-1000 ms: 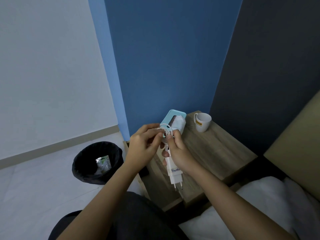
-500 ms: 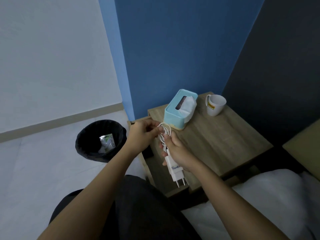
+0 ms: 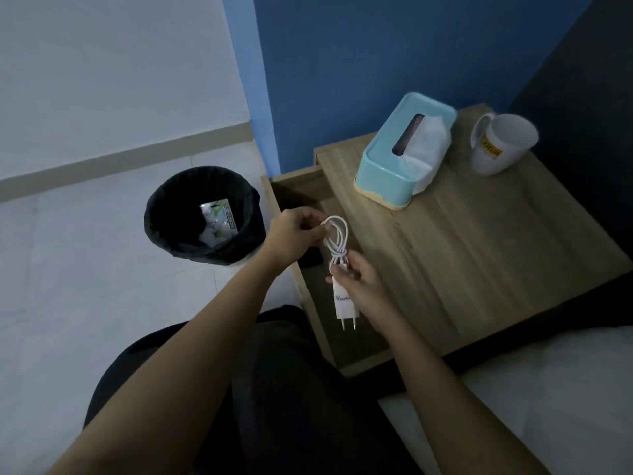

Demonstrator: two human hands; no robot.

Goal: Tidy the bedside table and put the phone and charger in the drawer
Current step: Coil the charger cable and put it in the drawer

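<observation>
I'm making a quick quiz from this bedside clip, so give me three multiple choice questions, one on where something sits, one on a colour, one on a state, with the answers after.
1. Where does the white mug stand?
A. In the bin
B. On the bedside table, right of the tissue box
C. On the floor

2. What colour is the tissue box?
A. Light blue
B. Red
C. Black

3. What state is the drawer in?
A. Shut
B. Taken out and lying on the bed
C. Pulled open

Answers: 1 B, the mug stands at the tabletop's far right corner. 2 A, its lid and sides are light blue over a cream base. 3 C, the drawer juts out to the left, and the left hand and right hand hold the coiled charger above it.
</observation>
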